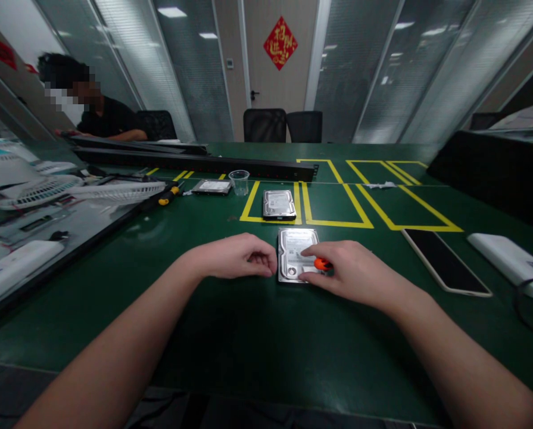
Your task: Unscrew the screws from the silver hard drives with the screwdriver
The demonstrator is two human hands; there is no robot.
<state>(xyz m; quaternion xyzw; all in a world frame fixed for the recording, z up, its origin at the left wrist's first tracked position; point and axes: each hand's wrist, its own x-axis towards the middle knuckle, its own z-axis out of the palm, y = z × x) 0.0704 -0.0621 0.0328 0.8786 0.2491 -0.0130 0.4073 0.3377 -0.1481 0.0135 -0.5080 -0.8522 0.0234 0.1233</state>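
Note:
A silver hard drive [290, 250] lies flat on the green table, label side up, between my hands. My left hand [237, 257] is loosely curled beside its left edge, with nothing visible in the fingers; whether they touch the drive I cannot tell. My right hand [355, 271] reaches over the drive's right side, thumb and forefinger apart over its label. Tucked in that hand is an orange and black screwdriver handle [323, 264]; the shaft is hidden. Just behind lies a second hard drive [279, 204], inside a yellow taped box.
A third hard drive [212, 187] and a clear plastic cup [239, 183] stand farther left, near a yellow-black screwdriver [170, 195]. White fan parts [38, 185] crowd the left. On the right are a phone [445, 262] and a white power strip [511, 259]. Someone [109, 119] sits across.

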